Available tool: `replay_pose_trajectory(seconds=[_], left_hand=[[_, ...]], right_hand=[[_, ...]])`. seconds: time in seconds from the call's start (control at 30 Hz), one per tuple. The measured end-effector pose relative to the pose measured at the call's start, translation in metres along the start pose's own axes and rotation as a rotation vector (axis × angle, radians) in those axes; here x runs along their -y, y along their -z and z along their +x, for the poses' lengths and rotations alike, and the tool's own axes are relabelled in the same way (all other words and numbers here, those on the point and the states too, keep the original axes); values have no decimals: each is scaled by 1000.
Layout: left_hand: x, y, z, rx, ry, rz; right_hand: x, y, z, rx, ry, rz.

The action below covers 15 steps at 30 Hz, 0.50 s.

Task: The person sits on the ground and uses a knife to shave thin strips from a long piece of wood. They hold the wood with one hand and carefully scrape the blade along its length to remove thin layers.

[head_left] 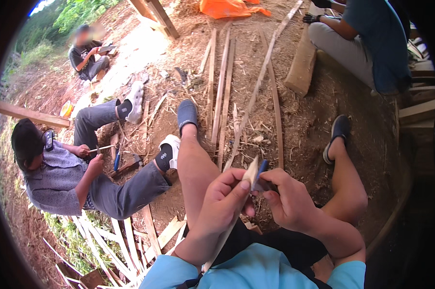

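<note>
The left hand, just below the centre of the frame, is closed around a pale wooden strip, thumb pressed along its face; the strip's pointed upper end rises past the fingers, and its lower part slants down to the blue shirt at the bottom edge. The right hand, just beside it, has its fingers curled and grips a blue-handled tool against the strip's right side; the tool's working end is mostly hidden.

Above the hands, several long slats lie on the brown ground, with a long pale pole running up toward the upper right. A dark shoe is on the wearer's left foot.

At the left of the frame, a seated person in a grey shirt holds a thin pale stick in one hand, with the other hand near it. A loose heap of wooden strips fills the lower left. Farther out, another person sits in the upper left, an orange sheet lies at the top, and a third person sits in the upper right near a squared log.
</note>
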<state>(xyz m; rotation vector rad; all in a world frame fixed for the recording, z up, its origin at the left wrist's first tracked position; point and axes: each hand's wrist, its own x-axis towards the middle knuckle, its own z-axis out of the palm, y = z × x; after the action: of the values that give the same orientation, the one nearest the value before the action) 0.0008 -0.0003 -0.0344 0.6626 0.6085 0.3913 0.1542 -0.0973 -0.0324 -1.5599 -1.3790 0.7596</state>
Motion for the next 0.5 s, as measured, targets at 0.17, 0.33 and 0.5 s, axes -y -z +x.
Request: replay_pose_trajectory(seconds=[0.17,0.33,0.5], left_hand=[[0,1,1,54,66,-13],[2,8,1,58,43,-21],[0,4,-2,65,32,-25]], right_hand=[[4,1,-2,29,-45,95],[6,1,4,33,-1,28],[6,1,7,-6,101,9]])
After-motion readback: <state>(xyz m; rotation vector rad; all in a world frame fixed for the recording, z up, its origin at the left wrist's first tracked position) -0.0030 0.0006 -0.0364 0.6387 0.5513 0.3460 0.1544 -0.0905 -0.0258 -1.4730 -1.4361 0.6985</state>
